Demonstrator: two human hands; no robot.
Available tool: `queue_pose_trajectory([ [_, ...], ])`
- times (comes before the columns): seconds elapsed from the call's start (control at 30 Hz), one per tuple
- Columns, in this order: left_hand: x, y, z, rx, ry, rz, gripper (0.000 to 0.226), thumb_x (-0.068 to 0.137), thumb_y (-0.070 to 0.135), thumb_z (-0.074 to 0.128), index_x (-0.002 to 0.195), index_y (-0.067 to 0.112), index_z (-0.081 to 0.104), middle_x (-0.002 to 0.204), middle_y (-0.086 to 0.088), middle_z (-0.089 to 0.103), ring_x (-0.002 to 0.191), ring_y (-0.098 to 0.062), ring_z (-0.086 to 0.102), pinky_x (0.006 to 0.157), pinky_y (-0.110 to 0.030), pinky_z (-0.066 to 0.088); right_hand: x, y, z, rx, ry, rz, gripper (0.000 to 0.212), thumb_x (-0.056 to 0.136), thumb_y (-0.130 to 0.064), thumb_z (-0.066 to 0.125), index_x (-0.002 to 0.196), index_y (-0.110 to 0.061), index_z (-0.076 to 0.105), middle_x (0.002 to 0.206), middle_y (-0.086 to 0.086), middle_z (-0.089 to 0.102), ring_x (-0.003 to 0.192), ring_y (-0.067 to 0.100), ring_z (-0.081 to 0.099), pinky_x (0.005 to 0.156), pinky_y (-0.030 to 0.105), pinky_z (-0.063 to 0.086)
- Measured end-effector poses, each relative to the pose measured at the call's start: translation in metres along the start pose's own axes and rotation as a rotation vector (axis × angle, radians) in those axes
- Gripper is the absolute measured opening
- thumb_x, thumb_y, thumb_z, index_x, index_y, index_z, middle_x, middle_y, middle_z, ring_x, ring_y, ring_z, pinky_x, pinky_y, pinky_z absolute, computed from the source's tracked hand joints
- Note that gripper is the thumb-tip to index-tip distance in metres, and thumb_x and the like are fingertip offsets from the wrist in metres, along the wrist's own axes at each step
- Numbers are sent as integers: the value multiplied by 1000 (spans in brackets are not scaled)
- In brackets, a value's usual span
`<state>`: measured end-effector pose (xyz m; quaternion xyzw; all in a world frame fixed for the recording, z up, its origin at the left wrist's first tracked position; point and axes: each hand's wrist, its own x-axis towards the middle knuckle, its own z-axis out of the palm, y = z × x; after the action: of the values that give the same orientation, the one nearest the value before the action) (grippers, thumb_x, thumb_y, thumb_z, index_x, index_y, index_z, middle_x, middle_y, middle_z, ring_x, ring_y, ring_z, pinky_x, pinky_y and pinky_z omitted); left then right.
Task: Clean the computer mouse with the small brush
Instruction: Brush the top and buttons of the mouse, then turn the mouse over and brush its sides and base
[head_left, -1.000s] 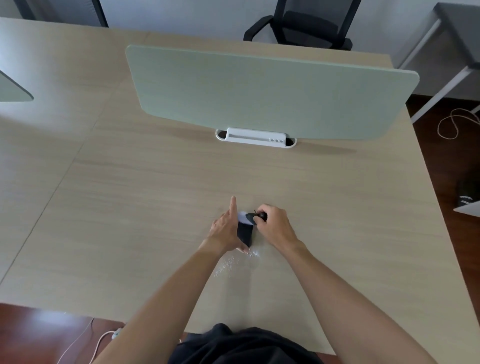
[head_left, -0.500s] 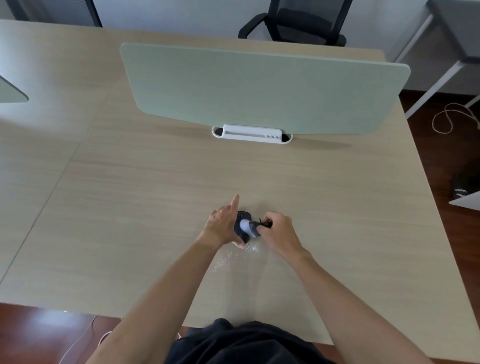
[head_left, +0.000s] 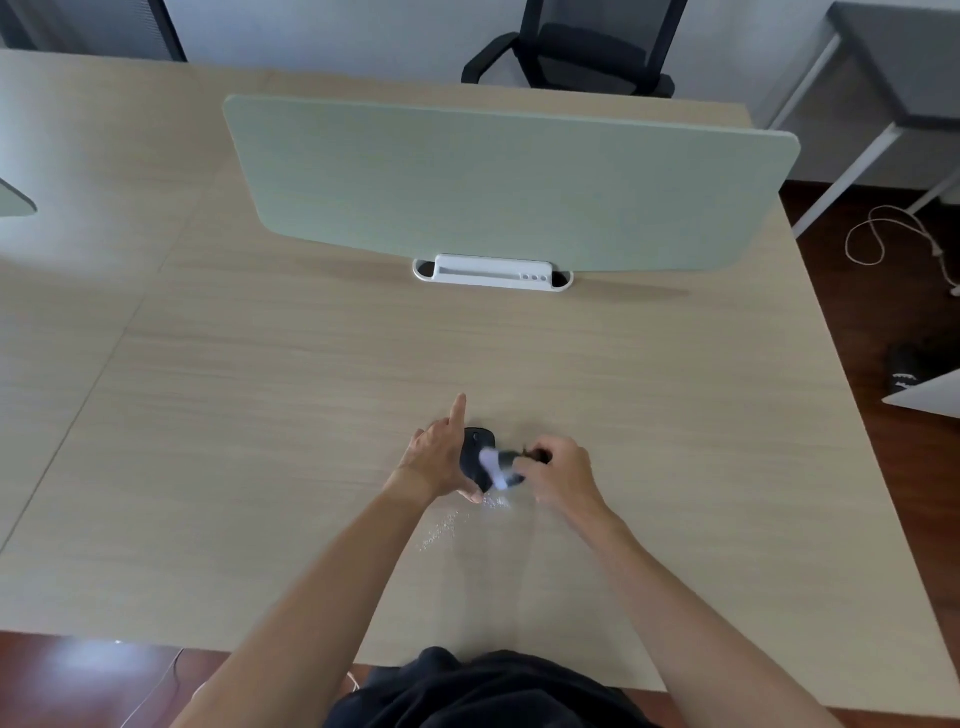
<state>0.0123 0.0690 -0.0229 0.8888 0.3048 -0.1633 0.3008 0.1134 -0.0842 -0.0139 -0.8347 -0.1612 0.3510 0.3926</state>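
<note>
Left hand (head_left: 439, 460): steadies the black mouse (head_left: 474, 457) on the bench (head_left: 260, 415), index finger straight.
Right hand (head_left: 563, 475): grips the small brush (head_left: 501, 467), pale bristles on the mouse.
Behind: green divider (head_left: 498, 182).

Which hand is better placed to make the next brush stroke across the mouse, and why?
The right hand: it already grips the small brush, bristles on the mouse. The left hand steadies the mouse.
</note>
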Motion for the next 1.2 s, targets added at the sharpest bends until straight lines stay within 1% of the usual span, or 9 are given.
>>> queue_pose_trajectory([
  [0.1,-2,3,-1,-39,-22,-49,143,51,29,93,152,13,-7,124,-11,53,120,-32,48,104,-38,37,10,-13,4,24,179,-86,16,83,-12,64,71,-4,57,62,-1,48,58,16,42,55,28,37],
  [0.2,-1,5,2,-196,-37,-101,149,48,19,95,151,17,-13,134,-11,46,127,-32,42,102,-39,43,19,-22,10,-117,114,-167,12,88,-14,64,79,-6,63,70,2,60,67,22,54,63,33,44],
  [0.3,-3,12,10,-369,22,-198,136,55,11,90,152,13,-6,140,-11,36,130,-30,36,92,-33,46,21,-33,9,-493,4,-172,21,89,-19,60,73,-7,54,70,6,57,68,34,54,56,34,41],
  [0.37,-5,17,19,-414,99,-255,122,61,18,87,151,8,5,143,-12,34,134,-28,33,100,-32,39,20,-40,6,-601,45,-149,29,89,-17,57,65,-10,42,63,5,47,63,34,47,51,31,31],
  [0.47,-7,19,22,-456,142,-291,106,62,21,87,143,2,22,140,-14,40,131,-29,40,98,-29,39,22,-38,5,-516,103,-146,35,93,-18,55,64,-13,37,62,3,45,60,29,43,55,32,32],
  [0.63,-8,16,16,-451,168,-227,93,63,16,86,136,7,30,111,-10,54,108,-30,54,81,-30,47,15,-25,8,-463,-29,-156,40,86,-15,58,58,-15,29,56,2,34,58,27,32,47,32,23],
  [0.83,-22,6,29,-203,257,-145,77,71,35,75,134,13,37,126,-5,50,118,-24,47,92,-28,43,10,-23,4,-396,69,-164,39,89,-17,55,59,-14,30,54,1,34,56,25,30,49,33,24],
  [1.03,-21,3,24,-283,238,-208,56,62,38,80,99,11,50,96,-2,59,88,-25,57,67,-31,45,2,-20,14,-467,12,-157,38,91,-20,56,61,-14,33,56,1,35,58,28,34,53,34,31],
  [1.2,-21,3,17,-267,211,-211,56,53,29,85,94,9,53,93,-5,58,84,-27,56,69,-39,51,13,-29,5,-469,47,-117,38,89,-15,54,59,-14,29,56,2,33,57,28,31,46,33,22],
])
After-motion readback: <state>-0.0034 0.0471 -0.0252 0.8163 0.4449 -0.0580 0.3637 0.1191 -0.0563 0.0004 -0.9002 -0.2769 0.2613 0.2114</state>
